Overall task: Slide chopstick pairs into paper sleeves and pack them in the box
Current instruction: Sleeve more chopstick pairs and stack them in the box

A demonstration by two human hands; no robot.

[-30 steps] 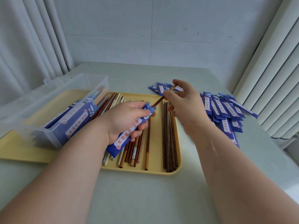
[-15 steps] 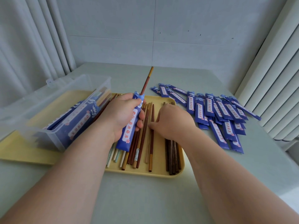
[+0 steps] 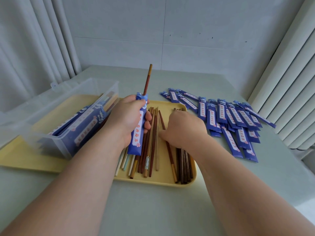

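Since a second ago the right hand (image 3: 184, 130) has left the sleeve's mouth and dropped onto the yellow tray (image 3: 170, 183), while the left hand (image 3: 127, 120) has tipped the blue paper sleeve (image 3: 138, 132) up to near vertical. Its fingers are wrapped firmly round the sleeve, with one red-brown chopstick (image 3: 147, 80) standing well out of the top. The right hand lies knuckles-up over the loose sticks, fingertips by a gold-ended stick (image 3: 169, 154); whether it has pinched it yet I cannot tell. The sticks look smooth, thin and packed close, so a wrong-coloured neighbour could come up instead, and the thin glossy sleeve might crumple at its mouth if the second stick goes in crooked. A clear plastic box (image 3: 56, 133) at left holds filled sleeves; flat empty sleeves (image 3: 230, 120) lie fanned at right
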